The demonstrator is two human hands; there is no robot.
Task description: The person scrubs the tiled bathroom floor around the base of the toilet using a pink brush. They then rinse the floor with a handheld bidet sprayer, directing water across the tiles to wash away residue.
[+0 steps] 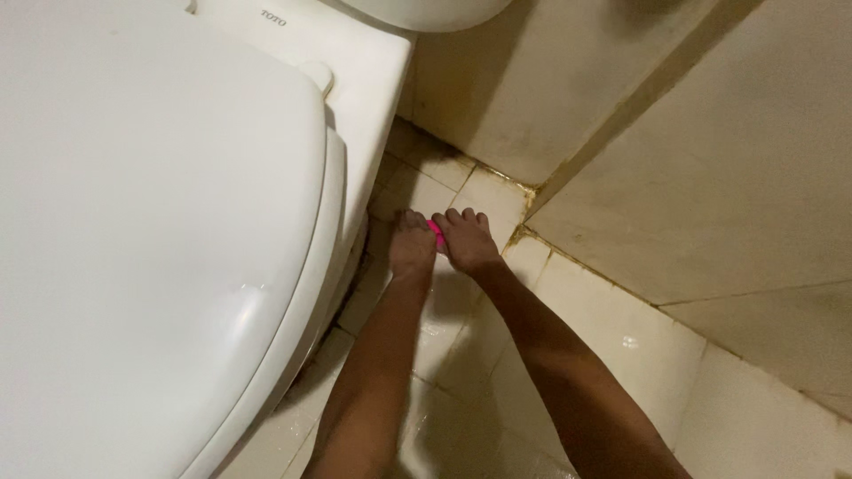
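Down beside the toilet (160, 222), both arms are reaching to the wet tiled floor (612, 328). The left hand (412, 247) and the right hand (465, 241) are pressing together over a small pink thing (436, 232), which is lying on the floor just right of the toilet's base. Only a sliver of it is showing between them, so its kind is unclear. The fingers of both hands are curling down onto it, though how firmly they are gripping cannot be told. It is probably light and, on these wet tiles, slippery; pinching its exposed edges looks safest.
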